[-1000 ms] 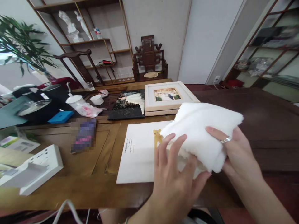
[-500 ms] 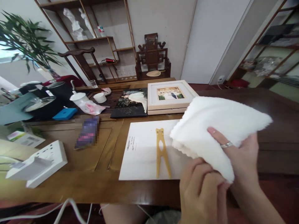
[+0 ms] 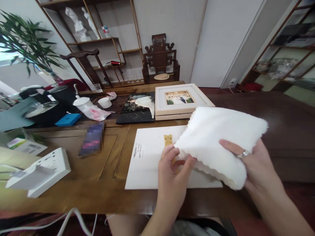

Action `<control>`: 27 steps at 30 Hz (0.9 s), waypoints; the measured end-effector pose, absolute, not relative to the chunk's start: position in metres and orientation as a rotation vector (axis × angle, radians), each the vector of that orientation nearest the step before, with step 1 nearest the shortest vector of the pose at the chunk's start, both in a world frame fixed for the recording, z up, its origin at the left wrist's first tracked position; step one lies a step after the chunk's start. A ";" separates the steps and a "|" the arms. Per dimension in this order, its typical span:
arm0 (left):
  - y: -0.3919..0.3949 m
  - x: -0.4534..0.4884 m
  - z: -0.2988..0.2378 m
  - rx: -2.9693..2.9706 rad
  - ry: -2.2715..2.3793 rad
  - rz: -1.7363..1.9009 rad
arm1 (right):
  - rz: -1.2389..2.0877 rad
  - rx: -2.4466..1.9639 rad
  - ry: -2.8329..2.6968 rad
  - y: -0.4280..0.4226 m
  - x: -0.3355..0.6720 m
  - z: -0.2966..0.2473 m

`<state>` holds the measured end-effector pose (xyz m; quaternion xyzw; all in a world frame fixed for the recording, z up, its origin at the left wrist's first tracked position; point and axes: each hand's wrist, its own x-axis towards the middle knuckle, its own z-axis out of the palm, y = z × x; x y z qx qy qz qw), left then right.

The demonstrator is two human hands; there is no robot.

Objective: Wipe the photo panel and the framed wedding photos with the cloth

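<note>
A folded white fluffy cloth is held up above the right part of a white sheet with small print. My right hand, with a ring on one finger, grips its right side, the thumb lying on top and the other fingers underneath. At the left corner my left hand has its fingers bent around the cloth's scalloped edge. Partly covered by that hand, a yellow cat-headed piece with two legs lies on the sheet; only its head shows well.
Behind the sheet lie a pale wooden picture frame and a dark photo panel. Leftward are a white teapot, a cup, a blue box, a blurred purple packet and a white power strip. White cables hang in front.
My left hand has moved left along the cloth's edge, from its near corner to its left corner, now covering much of the yellow piece. The cloth has shifted slightly left and lies flatter.
</note>
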<state>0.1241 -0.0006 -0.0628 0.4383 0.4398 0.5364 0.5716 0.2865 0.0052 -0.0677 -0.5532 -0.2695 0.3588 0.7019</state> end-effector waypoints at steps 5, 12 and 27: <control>-0.001 0.124 -0.061 0.979 1.017 1.249 | 0.651 -1.242 -0.698 0.004 0.287 -0.070; 0.002 0.133 -0.073 0.609 0.974 1.252 | 0.759 -1.279 -0.726 0.003 0.286 -0.067; -0.012 0.154 -0.056 0.462 0.703 1.091 | 0.772 -1.177 -0.769 0.002 0.281 -0.065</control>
